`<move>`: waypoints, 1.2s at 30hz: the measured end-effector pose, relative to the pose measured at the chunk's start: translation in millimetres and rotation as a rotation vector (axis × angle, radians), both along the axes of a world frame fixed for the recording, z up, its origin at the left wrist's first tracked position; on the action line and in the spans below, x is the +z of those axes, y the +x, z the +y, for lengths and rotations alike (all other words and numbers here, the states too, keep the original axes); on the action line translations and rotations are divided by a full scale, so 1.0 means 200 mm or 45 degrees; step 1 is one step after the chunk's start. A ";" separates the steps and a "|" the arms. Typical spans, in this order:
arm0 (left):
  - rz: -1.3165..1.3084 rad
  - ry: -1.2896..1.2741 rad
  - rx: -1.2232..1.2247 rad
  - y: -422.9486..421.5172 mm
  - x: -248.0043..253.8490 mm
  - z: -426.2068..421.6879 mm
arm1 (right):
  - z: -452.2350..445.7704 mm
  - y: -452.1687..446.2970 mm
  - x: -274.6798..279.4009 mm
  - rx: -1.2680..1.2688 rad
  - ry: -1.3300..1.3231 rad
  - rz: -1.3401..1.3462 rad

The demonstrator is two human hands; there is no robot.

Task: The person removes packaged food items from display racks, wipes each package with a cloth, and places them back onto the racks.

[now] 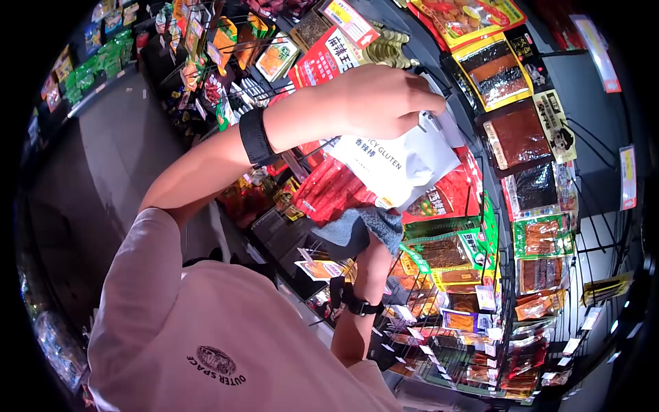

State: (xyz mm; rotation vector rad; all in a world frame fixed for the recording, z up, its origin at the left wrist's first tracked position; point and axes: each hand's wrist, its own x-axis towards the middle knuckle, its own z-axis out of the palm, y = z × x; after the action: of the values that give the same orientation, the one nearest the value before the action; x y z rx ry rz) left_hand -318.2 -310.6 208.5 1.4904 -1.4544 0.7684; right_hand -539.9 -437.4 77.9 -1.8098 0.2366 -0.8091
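My left hand (388, 103) reaches across the top of the view, its fingers closed on the upper edge of a white packet (398, 161) marked "SPICY GLUTEN". The packet hangs tilted in front of the rack. Below it, a grey-blue cloth (364, 230) covers most of my right hand (379, 253), which appears closed on it; the fingers are hidden. Behind the cloth and the white packet are long red packets (329, 189) and a red bag (449, 196) with a picture on it.
A wire rack (583, 206) carries several hanging snack packs, including a green one (542, 237) and a yellow-edged one (494, 69). Price tags (597, 51) stick out on metal hooks. A grey floor aisle (117, 151) and another stocked shelf (96, 69) lie to the left.
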 end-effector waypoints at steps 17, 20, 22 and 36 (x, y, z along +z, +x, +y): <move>0.010 -0.141 -0.017 -0.03 -0.22 -0.03 | -0.11 0.20 -0.01 0.094 0.619 -0.070; 0.110 -0.011 -0.026 -0.06 -0.28 -0.03 | -0.22 0.29 -0.01 0.045 0.388 -0.005; 0.156 0.018 -0.070 -0.08 -0.33 -0.05 | -0.32 0.38 -0.04 0.085 0.517 -0.090; 0.571 0.373 -0.193 -0.42 -0.82 0.02 | -0.05 0.14 -0.41 -0.028 0.254 0.052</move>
State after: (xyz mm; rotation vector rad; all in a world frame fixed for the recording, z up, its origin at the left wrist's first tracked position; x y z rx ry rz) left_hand -401.6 -307.1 44.6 1.6178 -1.3477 0.1136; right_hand -512.2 -447.3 -3.6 -1.6396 0.3521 -0.7377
